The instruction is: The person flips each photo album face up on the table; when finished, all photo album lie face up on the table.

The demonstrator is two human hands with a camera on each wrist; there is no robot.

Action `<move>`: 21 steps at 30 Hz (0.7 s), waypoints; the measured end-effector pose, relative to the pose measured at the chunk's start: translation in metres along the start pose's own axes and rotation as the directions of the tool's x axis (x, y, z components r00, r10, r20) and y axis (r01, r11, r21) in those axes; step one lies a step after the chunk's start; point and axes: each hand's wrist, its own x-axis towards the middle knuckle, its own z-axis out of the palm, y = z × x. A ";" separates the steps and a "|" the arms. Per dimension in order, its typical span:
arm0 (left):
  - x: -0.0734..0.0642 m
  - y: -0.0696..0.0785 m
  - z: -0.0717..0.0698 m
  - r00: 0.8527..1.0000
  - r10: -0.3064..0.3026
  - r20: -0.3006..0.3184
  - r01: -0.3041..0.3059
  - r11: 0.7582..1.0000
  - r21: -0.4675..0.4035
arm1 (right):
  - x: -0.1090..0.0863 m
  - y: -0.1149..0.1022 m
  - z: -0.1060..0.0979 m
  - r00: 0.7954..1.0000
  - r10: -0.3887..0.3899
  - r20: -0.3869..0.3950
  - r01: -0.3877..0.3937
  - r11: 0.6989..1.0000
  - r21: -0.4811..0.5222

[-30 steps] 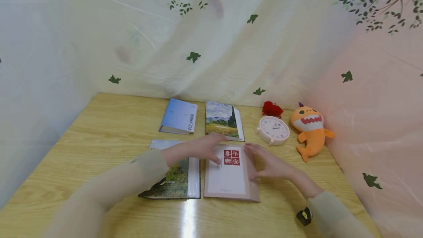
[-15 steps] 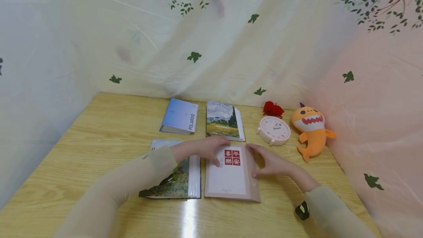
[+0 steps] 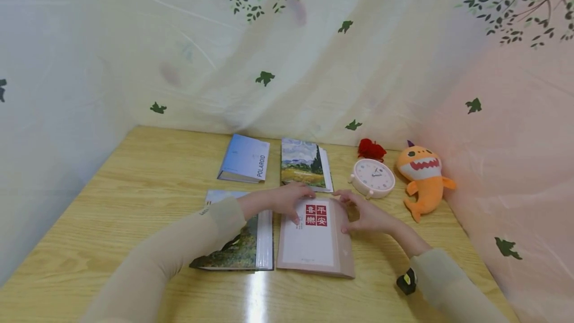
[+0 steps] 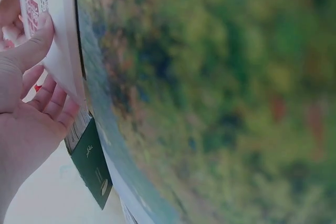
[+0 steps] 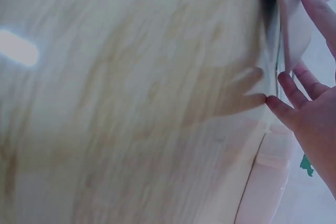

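A pale pink book [image 3: 309, 248] with red characters on its cover lies between my two hands on the wooden table. My left hand [image 3: 285, 200] is at its far left corner, thumb on the cover and fingers around the far edge. At the far right corner, my right hand [image 3: 369, 217] grips the book with its thumb at the right side and fingertips behind the far edge. The right wrist view has the book's side [image 5: 294, 19] between that thumb and the fingers. Under my left forearm lies a painting-covered album [image 3: 245, 253], partly hidden by the sleeve.
Behind the hands lie a blue POLAROID album [image 3: 244, 157] and a landscape-covered book [image 3: 300, 161]. To the right are a pink round clock [image 3: 373, 178], a red yarn-like bundle [image 3: 371, 149] and an orange shark plush [image 3: 425, 173]. Printed fabric walls [image 3: 215, 88] stand around the table [image 3: 98, 223].
The right hand has shifted slightly up and inward along the book's right side. The book's near right corner has moved slightly toward me. The left hand has moved slightly right.
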 end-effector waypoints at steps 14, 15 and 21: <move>-0.008 0.004 0.000 0.997 -0.051 -0.062 0.053 0.998 0.040 | 0.003 -0.012 -0.009 1.000 -0.003 -0.013 0.006 0.980 0.199; -0.010 0.005 0.000 0.996 -0.058 -0.073 0.061 0.997 0.038 | 0.002 -0.013 -0.010 1.000 -0.001 -0.017 0.004 0.979 0.203; -0.021 0.009 0.004 0.991 -0.070 -0.115 0.054 0.990 -0.131 | 0.000 -0.027 -0.018 0.998 -0.032 -0.054 0.044 0.969 0.243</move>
